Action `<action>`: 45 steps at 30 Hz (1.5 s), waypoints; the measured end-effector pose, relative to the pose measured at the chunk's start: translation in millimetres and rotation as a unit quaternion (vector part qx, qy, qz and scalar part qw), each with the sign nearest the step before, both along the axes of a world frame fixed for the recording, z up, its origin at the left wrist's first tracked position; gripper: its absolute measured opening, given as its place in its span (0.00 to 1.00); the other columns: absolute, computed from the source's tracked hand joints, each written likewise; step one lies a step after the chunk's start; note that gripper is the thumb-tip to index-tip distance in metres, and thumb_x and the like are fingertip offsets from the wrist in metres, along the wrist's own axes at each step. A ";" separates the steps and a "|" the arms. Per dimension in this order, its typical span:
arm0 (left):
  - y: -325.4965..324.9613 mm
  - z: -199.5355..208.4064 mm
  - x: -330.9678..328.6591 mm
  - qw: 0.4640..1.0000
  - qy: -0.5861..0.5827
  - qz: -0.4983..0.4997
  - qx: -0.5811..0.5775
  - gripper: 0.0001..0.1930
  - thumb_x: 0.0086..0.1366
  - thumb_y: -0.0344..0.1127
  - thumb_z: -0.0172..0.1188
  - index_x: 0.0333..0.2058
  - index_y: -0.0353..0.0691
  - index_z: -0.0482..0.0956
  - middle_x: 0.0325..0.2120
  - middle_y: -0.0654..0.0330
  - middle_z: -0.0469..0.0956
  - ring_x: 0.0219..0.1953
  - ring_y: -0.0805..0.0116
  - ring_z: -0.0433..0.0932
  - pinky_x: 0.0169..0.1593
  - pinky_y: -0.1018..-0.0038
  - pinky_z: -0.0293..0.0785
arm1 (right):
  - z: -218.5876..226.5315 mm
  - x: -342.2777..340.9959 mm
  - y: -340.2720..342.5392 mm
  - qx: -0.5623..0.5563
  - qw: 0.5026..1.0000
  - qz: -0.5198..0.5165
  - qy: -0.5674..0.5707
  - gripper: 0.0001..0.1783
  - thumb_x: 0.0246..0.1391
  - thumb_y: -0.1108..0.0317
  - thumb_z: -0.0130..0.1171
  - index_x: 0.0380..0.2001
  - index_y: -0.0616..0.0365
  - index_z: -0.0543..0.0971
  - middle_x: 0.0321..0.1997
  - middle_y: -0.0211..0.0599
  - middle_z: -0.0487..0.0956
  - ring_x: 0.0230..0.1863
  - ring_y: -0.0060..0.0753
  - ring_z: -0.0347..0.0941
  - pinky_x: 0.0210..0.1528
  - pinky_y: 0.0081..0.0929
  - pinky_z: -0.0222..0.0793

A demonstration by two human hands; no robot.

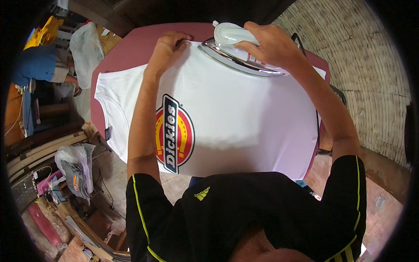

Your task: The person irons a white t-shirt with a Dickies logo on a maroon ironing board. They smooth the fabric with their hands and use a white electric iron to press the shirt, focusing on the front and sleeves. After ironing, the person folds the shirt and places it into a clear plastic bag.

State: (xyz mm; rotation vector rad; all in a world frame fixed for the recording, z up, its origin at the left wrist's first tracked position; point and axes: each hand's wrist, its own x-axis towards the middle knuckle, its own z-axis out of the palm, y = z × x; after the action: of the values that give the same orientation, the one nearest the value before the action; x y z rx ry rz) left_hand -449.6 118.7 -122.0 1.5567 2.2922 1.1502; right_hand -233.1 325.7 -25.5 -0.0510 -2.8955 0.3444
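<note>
Both hands are at the far edge of the worktop (126, 48). My right hand (268, 43) is wrapped around the handle of a white iron (238, 50), whose shiny soleplate lies flat on the far hem of a white T-shirt (244, 122). My left hand (168, 48) has its fingers curled, pinching the shirt's far edge just left of the iron. The shirt lies spread across the dark red worktop, its round red and yellow print (174, 133) near my left forearm. Far left, a clear plastic bag (87, 50) rests beside the worktop.
</note>
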 end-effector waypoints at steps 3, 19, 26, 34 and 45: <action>0.5 2.4 7.5 0.997 -0.070 0.024 0.029 0.11 0.63 0.27 0.60 0.44 0.36 0.82 0.41 0.50 0.81 0.38 0.59 0.81 0.44 0.71 0.77 | 0.6 -18.6 -9.3 -0.008 0.999 -0.027 -0.017 0.26 0.55 0.45 0.62 0.34 0.62 0.78 0.20 0.48 0.80 0.22 0.45 0.80 0.28 0.37 0.75; -27.1 1.6 24.3 0.965 0.204 0.152 0.058 0.09 0.61 0.27 0.58 0.42 0.39 0.78 0.34 0.56 0.81 0.41 0.57 0.80 0.44 0.67 0.74 | 8.3 -30.4 -14.1 -0.002 0.999 0.004 -0.039 0.23 0.55 0.50 0.60 0.34 0.63 0.76 0.30 0.60 0.79 0.35 0.63 0.78 0.36 0.50 0.72; -105.9 -34.9 80.6 0.918 0.232 0.307 -0.099 0.31 0.69 0.52 0.46 0.62 0.33 0.63 0.64 0.41 0.60 0.67 0.37 0.56 0.64 0.44 0.51 | 3.4 -13.0 -12.5 -0.048 0.989 0.123 -0.072 0.19 0.57 0.54 0.61 0.34 0.63 0.78 0.22 0.48 0.79 0.22 0.41 0.77 0.26 0.31 0.68; -117.6 -63.1 52.6 0.889 0.225 0.389 -0.087 0.36 0.70 0.62 0.35 0.68 0.44 0.59 0.70 0.44 0.52 0.72 0.42 0.48 0.69 0.44 0.42 | 13.9 -48.2 -69.3 -0.035 0.991 0.124 -0.046 0.20 0.53 0.54 0.61 0.31 0.65 0.77 0.29 0.59 0.79 0.34 0.59 0.78 0.37 0.47 0.73; -115.3 -63.9 52.5 0.892 0.197 0.401 -0.072 0.34 0.70 0.59 0.35 0.68 0.46 0.60 0.69 0.43 0.52 0.72 0.40 0.47 0.70 0.43 0.37 | 25.2 -8.0 -96.3 -0.109 0.985 0.072 -0.117 0.26 0.56 0.50 0.59 0.41 0.67 0.77 0.34 0.62 0.80 0.40 0.61 0.78 0.43 0.48 0.73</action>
State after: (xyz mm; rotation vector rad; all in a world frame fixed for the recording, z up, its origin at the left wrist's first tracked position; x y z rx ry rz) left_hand -397.1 3.4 -185.9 0.8214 3.3668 0.7707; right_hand -241.0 229.3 -0.3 0.0894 -3.0861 0.7254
